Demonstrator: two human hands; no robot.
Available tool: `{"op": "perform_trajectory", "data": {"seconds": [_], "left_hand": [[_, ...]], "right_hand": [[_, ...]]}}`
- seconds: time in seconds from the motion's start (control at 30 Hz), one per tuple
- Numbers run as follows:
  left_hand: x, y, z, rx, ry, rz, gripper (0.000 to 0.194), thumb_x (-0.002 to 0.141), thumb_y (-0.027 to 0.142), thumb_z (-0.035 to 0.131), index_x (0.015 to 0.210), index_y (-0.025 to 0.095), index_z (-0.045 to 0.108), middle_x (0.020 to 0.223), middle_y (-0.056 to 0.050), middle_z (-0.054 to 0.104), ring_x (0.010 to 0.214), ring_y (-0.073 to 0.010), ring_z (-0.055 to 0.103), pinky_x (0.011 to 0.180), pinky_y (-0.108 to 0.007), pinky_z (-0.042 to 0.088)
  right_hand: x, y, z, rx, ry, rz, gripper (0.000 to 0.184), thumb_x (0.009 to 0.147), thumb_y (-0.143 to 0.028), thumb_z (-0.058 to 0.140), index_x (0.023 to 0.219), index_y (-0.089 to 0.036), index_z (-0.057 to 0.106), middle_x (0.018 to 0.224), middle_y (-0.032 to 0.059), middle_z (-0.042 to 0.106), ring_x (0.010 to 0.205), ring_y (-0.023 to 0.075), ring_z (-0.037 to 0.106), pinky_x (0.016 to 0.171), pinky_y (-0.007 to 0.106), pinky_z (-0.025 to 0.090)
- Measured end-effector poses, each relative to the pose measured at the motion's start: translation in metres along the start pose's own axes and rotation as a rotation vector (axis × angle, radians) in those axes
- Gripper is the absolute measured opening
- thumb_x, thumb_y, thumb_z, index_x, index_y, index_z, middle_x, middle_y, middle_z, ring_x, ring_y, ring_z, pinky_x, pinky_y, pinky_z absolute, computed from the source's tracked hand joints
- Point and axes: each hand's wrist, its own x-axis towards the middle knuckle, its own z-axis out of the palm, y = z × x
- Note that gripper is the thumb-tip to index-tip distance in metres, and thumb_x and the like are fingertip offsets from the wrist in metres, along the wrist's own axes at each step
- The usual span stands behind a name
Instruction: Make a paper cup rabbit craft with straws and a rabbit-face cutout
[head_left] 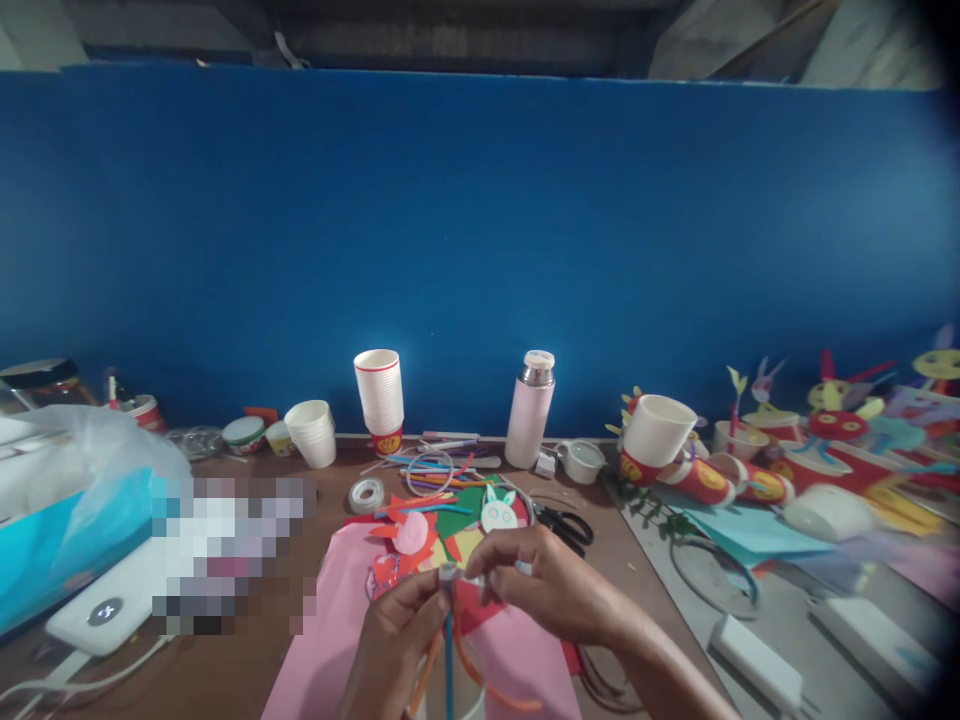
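My left hand (394, 645) grips a blue plastic strip (448, 650) near its top, with a bent orange strip (480, 675) curving down beside it. My right hand (544, 590) pinches a small white band (450, 572) at the top of the blue strip, and I cannot tell what the band is made of. Beneath my hands lies a pink paper sheet (322, 650) with red paper on it. Just beyond my fingers are a white rabbit-face cut-out (499, 512) and green craft paper (457, 510).
A roll of tape (367, 494), black scissors (564, 528), and coloured straws with plastic rings (430, 473) lie close ahead. Stacked paper cups (379, 390) and a pale pink flask (529, 410) stand by the blue wall (465, 220). Finished paper-cup crafts (836, 425) crowd the right.
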Motion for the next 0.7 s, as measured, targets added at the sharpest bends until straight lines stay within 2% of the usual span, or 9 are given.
{"op": "perform_trajectory", "data": {"seconds": [0.13,0.2,0.27,0.37,0.43,0.53,0.7], "left_hand": [[0.001,0.0,0.003,0.02,-0.078,0.029,0.029,0.05,0.034,0.077,0.069,0.012,0.072,0.06,-0.005,0.066,0.055,-0.0145,0.057,0.055,-0.022,0.041],[-0.001,0.004,0.007,0.056,-0.116,0.02,0.027,0.051,0.032,0.077,0.067,0.012,0.071,0.059,-0.004,0.065,0.056,-0.0143,0.056,0.055,-0.021,0.04],[-0.002,0.009,0.01,0.116,-0.133,0.003,0.025,0.055,0.03,0.074,0.073,0.012,0.071,0.056,-0.003,0.062,0.053,-0.0131,0.053,0.054,-0.021,0.039],[0.001,0.017,0.013,0.189,-0.158,0.061,0.022,0.06,0.028,0.07,0.076,0.012,0.071,0.057,-0.002,0.06,0.053,-0.0122,0.05,0.052,-0.02,0.036],[0.007,0.021,0.015,0.253,-0.216,0.108,0.019,0.064,0.026,0.067,0.077,0.013,0.071,0.059,-0.001,0.06,0.057,-0.0125,0.049,0.054,-0.02,0.035],[0.019,0.024,0.018,0.368,-0.309,0.199,0.015,0.067,0.025,0.062,0.072,0.013,0.07,0.059,-0.001,0.057,0.061,-0.0135,0.047,0.058,-0.021,0.034],[0.041,0.021,0.029,0.462,-0.439,0.225,0.011,0.065,0.022,0.058,0.06,0.013,0.059,0.053,0.004,0.042,0.053,-0.0091,0.032,0.05,-0.02,0.025]], "right_hand": [[-0.002,-0.003,-0.003,0.119,-0.15,-0.064,0.034,0.074,-0.008,0.04,0.093,-0.017,0.067,0.085,0.0019,0.067,0.078,0.0121,0.059,0.071,0.023,0.044],[-0.002,-0.003,-0.003,0.101,-0.153,-0.089,0.033,0.074,-0.008,0.043,0.094,-0.017,0.067,0.087,0.0018,0.067,0.079,0.0124,0.059,0.071,0.022,0.044],[-0.003,-0.003,-0.003,0.023,-0.108,-0.105,0.027,0.074,-0.011,0.049,0.091,-0.018,0.067,0.084,0.0006,0.068,0.076,0.0121,0.059,0.07,0.022,0.044],[-0.005,-0.005,-0.004,-0.092,-0.026,-0.106,0.017,0.076,-0.016,0.053,0.083,-0.019,0.068,0.073,-0.0013,0.066,0.065,0.0103,0.057,0.063,0.02,0.042],[-0.005,-0.006,-0.007,-0.167,0.049,-0.145,0.015,0.077,-0.017,0.053,0.08,-0.019,0.068,0.068,-0.0017,0.063,0.062,0.0095,0.055,0.06,0.02,0.041],[-0.005,-0.007,-0.012,-0.243,0.15,-0.249,0.012,0.077,-0.018,0.055,0.078,-0.02,0.067,0.072,-0.0003,0.061,0.066,0.01,0.054,0.062,0.02,0.041],[-0.002,0.002,-0.018,-0.284,0.244,-0.354,0.013,0.074,-0.012,0.057,0.078,-0.019,0.066,0.078,0.0005,0.062,0.073,0.0107,0.056,0.067,0.021,0.041]]}}
